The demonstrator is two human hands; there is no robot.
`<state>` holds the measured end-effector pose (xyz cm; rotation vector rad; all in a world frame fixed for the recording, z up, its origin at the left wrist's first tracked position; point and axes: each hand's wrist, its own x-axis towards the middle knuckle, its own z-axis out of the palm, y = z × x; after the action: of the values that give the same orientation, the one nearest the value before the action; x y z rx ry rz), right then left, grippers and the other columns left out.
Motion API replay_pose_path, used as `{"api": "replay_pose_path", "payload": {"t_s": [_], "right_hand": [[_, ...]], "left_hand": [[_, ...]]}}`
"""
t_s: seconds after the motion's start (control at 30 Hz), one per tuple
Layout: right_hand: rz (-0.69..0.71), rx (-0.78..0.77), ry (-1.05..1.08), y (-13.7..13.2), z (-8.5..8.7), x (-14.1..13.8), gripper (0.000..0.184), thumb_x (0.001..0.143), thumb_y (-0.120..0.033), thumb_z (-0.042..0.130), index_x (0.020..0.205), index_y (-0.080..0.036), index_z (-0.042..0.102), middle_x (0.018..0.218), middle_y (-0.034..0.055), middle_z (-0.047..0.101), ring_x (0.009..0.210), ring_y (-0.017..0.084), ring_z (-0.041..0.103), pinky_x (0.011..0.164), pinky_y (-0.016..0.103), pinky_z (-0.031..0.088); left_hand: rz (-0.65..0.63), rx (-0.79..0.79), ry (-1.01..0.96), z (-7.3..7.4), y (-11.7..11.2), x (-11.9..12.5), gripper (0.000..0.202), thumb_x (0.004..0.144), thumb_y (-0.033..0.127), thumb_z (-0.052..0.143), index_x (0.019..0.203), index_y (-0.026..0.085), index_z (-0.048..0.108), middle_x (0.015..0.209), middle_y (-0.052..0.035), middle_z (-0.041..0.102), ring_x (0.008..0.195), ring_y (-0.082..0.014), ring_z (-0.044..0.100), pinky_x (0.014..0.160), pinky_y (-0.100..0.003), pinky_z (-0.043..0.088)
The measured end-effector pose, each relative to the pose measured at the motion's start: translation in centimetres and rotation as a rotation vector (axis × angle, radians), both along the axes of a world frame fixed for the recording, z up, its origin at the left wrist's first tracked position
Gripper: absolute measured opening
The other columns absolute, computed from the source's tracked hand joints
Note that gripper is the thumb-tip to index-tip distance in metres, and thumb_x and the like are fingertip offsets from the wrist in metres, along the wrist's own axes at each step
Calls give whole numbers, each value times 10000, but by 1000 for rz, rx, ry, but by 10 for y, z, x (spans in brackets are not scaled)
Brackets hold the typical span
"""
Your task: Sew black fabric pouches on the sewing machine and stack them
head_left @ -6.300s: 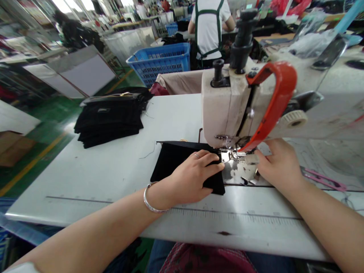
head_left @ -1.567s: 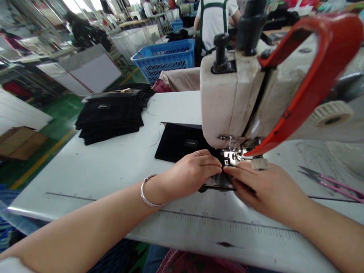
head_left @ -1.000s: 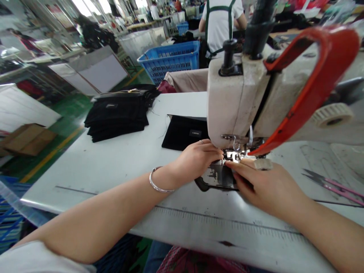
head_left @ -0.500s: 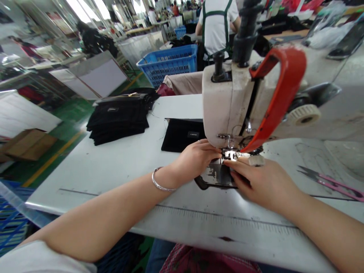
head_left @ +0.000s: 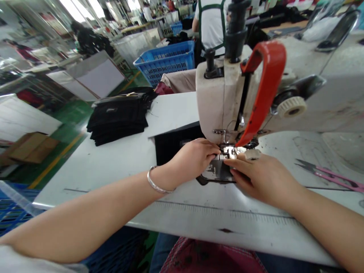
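Note:
A flat black fabric piece (head_left: 167, 147) lies on the white sewing table, left of the needle area. My left hand (head_left: 193, 157), with a silver bangle at the wrist, covers part of it; the fingers are closed on its edge near the metal presser foot (head_left: 227, 152). My right hand (head_left: 263, 178) is on the other side of the foot, its index finger stretched out along the metal needle plate (head_left: 217, 172) and a gap above the thumb. Any cloth under those fingertips is hidden. Above both hands stands the sewing machine head (head_left: 212, 102) with a red lever guard (head_left: 270, 83).
Pink-handled thread snips (head_left: 332, 176) lie to the right. At the back left of the table is a stack of black fabric pieces (head_left: 119, 117). Beyond the table stand a blue plastic basket (head_left: 167, 60) and a co-worker (head_left: 212, 28). A printed ruler (head_left: 204, 208) runs along the front edge.
The black fabric piece has turned and shifted left and nearer; its small label is now mostly behind my left hand. Both hands stay by the presser foot. The view has shifted slightly.

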<state>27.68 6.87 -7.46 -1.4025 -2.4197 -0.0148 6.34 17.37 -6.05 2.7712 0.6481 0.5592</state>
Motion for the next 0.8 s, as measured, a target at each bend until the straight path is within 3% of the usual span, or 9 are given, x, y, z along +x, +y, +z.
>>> {"api": "replay_pose_path", "payload": {"t_s": [0.1,0.17,0.23,0.33,0.5,0.73,0.8], "right_hand": [[26,5,43,-2,1,2,284,963,-227,483,1156,-175,685,941,72,718,759,222,664,661,360,490],[35,-6,65,-2,0,4,286,964,-219,483,1178,-171,667,993,81,714,802,233,672,683,372,512],[56,-17,67,-4,-2,6,307,952,-189,489,1217,-172,644,1112,101,698,892,252,677,722,388,532],[120,4,55,-6,-5,6,332,934,-140,499,1230,-188,640,1265,103,661,999,274,671,780,416,550],[177,37,84,-8,-4,2,297,920,-106,509,1153,-177,678,1216,81,701,983,276,690,764,422,562],[152,6,111,-2,-5,3,303,904,-105,520,1154,-166,681,1209,94,699,928,266,692,735,405,551],[132,-54,166,-4,-4,4,295,920,-110,506,1151,-175,677,1200,93,691,991,256,670,805,398,538]], "left_hand": [[-60,-58,134,18,6,-6,218,914,119,628,1076,193,754,1074,-32,773,1023,-197,721,953,-342,585],[-133,-30,183,22,8,-11,253,935,132,611,1156,177,725,1170,-61,744,1122,-211,689,1032,-376,551],[-181,8,203,18,3,-14,286,965,147,575,1231,144,682,1262,-99,701,1221,-211,638,1098,-386,507],[-147,62,157,5,-15,-17,322,988,122,508,1286,86,624,1341,-138,646,1330,-202,551,1151,-373,462],[-124,97,63,-11,-32,-20,352,985,88,453,1308,108,590,1339,-118,644,1338,-199,539,1161,-405,464],[-112,-23,105,-7,-17,-16,345,997,107,442,1295,166,606,1370,-85,618,1337,-191,531,1172,-412,439],[-16,-70,130,-1,-22,-23,345,993,146,490,1320,197,589,1390,-82,595,1345,-215,512,1180,-464,410]]}}
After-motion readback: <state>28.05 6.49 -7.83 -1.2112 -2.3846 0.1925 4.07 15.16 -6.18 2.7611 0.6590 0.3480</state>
